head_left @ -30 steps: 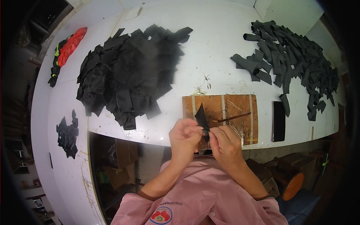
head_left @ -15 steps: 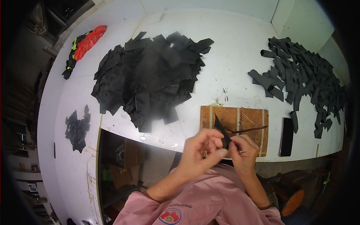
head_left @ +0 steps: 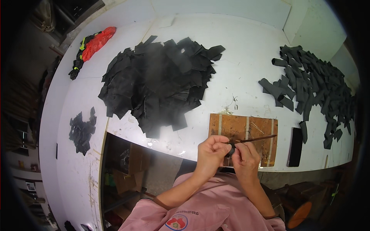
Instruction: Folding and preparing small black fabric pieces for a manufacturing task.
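Over the front of a wooden board (head_left: 227, 125), my two hands meet with a small dark fabric piece (head_left: 231, 150) between them. The fingers of my left hand (head_left: 210, 156) pinch it from the left. My right hand (head_left: 247, 159) grips it from the other side with thumb and fingers. Most of the piece is hidden by the fingers, and it looks folded or rolled. A thin brown stick (head_left: 262, 138) crosses the board just beyond my right hand; whether it lies there or is held, I cannot tell.
A large heap of flat black fabric pieces (head_left: 158, 84) lies left of centre. Rolled dark tubes (head_left: 312, 77) are piled at the right, behind a black phone (head_left: 295, 148). Far left are a smaller dark pile (head_left: 82, 133) and a red plastic bag (head_left: 98, 43).
The pointed end of the dark piece that stuck out beyond my fingers is no longer visible; the piece now looks compact. My hands are closer together. The whole view has shifted slightly.
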`<state>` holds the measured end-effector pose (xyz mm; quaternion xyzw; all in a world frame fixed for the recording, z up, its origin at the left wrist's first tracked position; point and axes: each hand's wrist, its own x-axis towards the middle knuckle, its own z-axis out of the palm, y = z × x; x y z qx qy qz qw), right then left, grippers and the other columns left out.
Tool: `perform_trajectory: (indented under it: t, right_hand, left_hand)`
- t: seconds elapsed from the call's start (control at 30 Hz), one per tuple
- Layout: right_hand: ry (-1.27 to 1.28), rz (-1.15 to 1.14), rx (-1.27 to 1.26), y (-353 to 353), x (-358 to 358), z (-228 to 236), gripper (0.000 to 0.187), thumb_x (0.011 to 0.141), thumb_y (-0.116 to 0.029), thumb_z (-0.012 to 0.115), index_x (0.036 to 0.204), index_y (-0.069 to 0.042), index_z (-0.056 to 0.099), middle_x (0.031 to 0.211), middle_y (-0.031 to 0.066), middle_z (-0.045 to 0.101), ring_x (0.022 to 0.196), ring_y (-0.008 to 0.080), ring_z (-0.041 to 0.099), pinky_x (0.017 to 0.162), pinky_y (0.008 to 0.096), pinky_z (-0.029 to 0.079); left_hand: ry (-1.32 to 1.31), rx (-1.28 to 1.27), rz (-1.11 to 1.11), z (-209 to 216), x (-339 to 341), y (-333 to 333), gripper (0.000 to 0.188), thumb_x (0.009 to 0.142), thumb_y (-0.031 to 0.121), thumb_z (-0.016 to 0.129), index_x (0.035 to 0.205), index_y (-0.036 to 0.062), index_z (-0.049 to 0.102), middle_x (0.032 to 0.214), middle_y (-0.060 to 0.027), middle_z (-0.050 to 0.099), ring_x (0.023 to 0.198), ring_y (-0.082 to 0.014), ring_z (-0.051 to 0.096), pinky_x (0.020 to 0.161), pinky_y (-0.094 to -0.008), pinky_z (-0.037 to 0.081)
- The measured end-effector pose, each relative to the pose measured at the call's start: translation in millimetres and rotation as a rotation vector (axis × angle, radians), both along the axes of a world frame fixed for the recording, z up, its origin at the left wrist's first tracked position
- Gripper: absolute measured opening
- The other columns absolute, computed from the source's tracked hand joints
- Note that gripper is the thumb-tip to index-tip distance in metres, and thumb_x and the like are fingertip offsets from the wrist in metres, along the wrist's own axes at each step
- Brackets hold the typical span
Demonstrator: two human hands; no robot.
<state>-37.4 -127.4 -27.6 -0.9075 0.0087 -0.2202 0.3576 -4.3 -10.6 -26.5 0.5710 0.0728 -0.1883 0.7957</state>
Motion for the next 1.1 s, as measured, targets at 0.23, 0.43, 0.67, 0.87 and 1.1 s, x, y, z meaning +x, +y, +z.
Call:
perform_trajectory:
  t: [0.23, 0.43, 0.67, 0.87, 1.1]
  right_hand:
    - [0.384, 0.041, 1.089, -18.3, -6.3, 7.9, 0.004, 0.074, 0.004, 0.057, 0.077, 0.003, 0.059, 0.07, 0.0009, 0.051, 0.056, 0.0077, 0.044, 0.048, 0.021, 0.034]
    - [0.504, 0.073, 1.842, -18.2, -8.4, 0.4, 0.005, 0.079, -0.005, 0.056, 0.082, 0.0, 0.055, 0.069, 0.0026, 0.051, 0.057, 0.0078, 0.043, 0.048, 0.0193, 0.034]
    - [0.411, 0.146, 1.39, -17.7, -13.0, -5.2, 0.011, 0.085, -0.013, 0.053, 0.078, -0.005, 0.052, 0.071, -0.0009, 0.05, 0.06, 0.0059, 0.045, 0.051, 0.0189, 0.037]
    - [0.269, 0.165, 1.548, -23.4, -15.3, -2.5, 0.013, 0.082, -0.015, 0.059, 0.075, -0.005, 0.052, 0.081, 0.0025, 0.049, 0.073, 0.0106, 0.049, 0.069, 0.0237, 0.04]
    - [-0.171, 0.223, 0.992, -39.5, -15.9, 27.2, 0.019, 0.081, -0.014, 0.058, 0.073, 0.0, 0.05, 0.085, 0.0097, 0.051, 0.078, 0.0175, 0.052, 0.073, 0.0283, 0.042]
  left_hand:
    - [0.266, -0.414, -0.386, -0.3, 7.0, 7.6, 0.025, 0.075, -0.008, 0.05, 0.098, -0.0003, 0.05, 0.075, -0.0037, 0.057, 0.049, -0.0016, 0.043, 0.04, -0.0137, 0.031]
    - [0.028, -0.059, -0.078, 10.8, -7.4, -19.7, 0.018, 0.075, -0.009, 0.049, 0.091, -0.0039, 0.053, 0.079, -0.0048, 0.058, 0.062, -0.0088, 0.056, 0.05, -0.0176, 0.042]
    - [-0.342, 0.237, 0.041, -12.3, -5.3, -22.4, 0.01, 0.076, -0.001, 0.05, 0.084, -0.0018, 0.055, 0.069, -0.0064, 0.056, 0.041, -0.0086, 0.049, 0.035, -0.0202, 0.039]
    - [0.363, -0.649, -0.455, 21.8, -0.5, -2.2, 0.032, 0.074, -0.006, 0.047, 0.105, 0.0021, 0.048, 0.064, -0.0011, 0.051, 0.036, -0.0018, 0.033, 0.032, -0.0159, 0.026]
    - [-0.524, 0.12, -0.396, 43.8, -14.3, -22.1, 0.026, 0.077, -0.005, 0.052, 0.102, -0.0007, 0.054, 0.075, -0.0029, 0.055, 0.053, -0.005, 0.045, 0.049, -0.0188, 0.035]
